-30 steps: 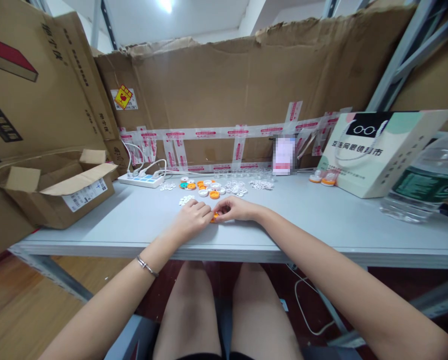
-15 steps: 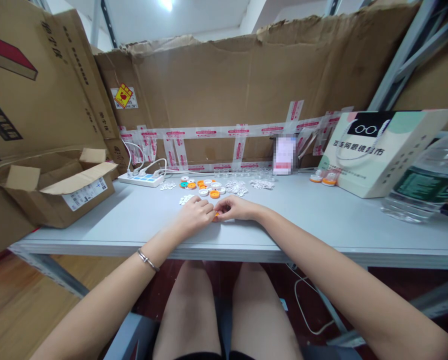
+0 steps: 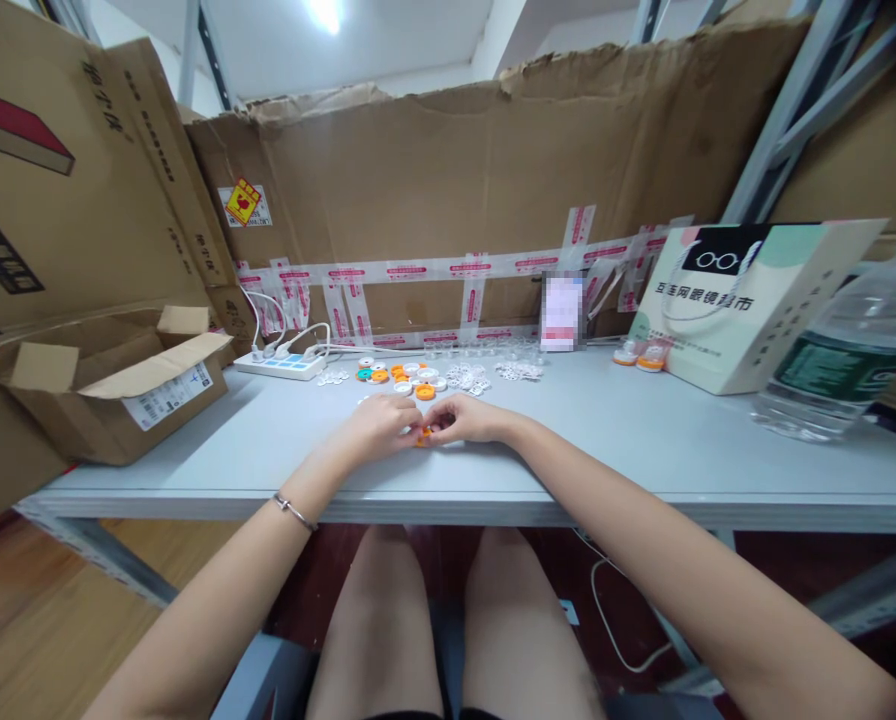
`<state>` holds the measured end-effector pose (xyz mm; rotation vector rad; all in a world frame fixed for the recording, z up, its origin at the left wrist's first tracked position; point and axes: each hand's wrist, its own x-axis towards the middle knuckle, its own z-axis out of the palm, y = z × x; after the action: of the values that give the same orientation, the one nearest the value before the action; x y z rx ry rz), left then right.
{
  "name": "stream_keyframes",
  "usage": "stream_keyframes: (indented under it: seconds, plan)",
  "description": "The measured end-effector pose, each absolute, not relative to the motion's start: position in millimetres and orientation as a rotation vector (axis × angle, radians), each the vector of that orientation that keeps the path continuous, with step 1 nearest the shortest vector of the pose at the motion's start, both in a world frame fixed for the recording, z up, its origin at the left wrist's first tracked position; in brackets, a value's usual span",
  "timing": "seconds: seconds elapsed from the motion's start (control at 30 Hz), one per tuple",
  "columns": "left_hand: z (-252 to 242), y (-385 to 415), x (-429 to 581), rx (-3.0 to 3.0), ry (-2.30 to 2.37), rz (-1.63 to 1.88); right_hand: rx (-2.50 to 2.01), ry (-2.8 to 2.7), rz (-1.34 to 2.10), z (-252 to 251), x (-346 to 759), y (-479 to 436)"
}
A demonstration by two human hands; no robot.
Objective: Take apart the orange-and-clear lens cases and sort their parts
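Note:
Close to the table's front edge, my left hand [image 3: 385, 424] and my right hand [image 3: 463, 418] meet around a small orange piece [image 3: 422, 437]. The fingers of both hands are closed on it, and they cover most of it. Just beyond my hands lie several round orange and white pieces, one orange piece [image 3: 425, 392] being nearest. A green round piece [image 3: 364, 375] sits at the left of that group. Small white pieces [image 3: 467, 378] form a pile behind my right hand, with another white pile [image 3: 519, 371] to its right.
An open cardboard box [image 3: 118, 385] and a white power strip [image 3: 281, 364] are at the left. A phone [image 3: 562, 312] leans against the cardboard at the back. A paper bag [image 3: 725, 310], a large water bottle [image 3: 830, 360] and orange-rimmed containers [image 3: 651, 359] stand at the right.
The view has shifted slightly. My left hand's fingers have changed position at the orange piece, and more of that piece shows between my hands.

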<state>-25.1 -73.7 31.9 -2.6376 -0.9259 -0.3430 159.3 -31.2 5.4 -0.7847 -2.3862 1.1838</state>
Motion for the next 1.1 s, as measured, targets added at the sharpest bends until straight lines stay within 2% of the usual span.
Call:
stream_keyframes:
  seconds: [0.1,0.2,0.4,0.7,1.1]
  plan:
    - [45.3,-69.6,-46.9,-2.667,-1.154,-0.504,-0.832,-2.357,1.193,6.9,160.1,-32.9]
    - [59.0,-58.4,-87.3,-2.59,-1.578,-0.555,-0.862,-2.352,1.2,8.9,160.6,-34.9]
    - [58.5,-32.6,-157.8,-2.514,-1.885,-0.473,-0.887,-2.356,1.205,12.0,160.3,-36.7]
    - [38.6,-7.6,-167.3,-2.505,-1.982,-0.476,-0.869,-2.364,1.2,11.7,160.1,-36.4]
    - [35.2,-5.9,-166.4,-2.547,-1.966,-0.499,-0.868,-2.354,1.219,9.3,159.8,-34.3]
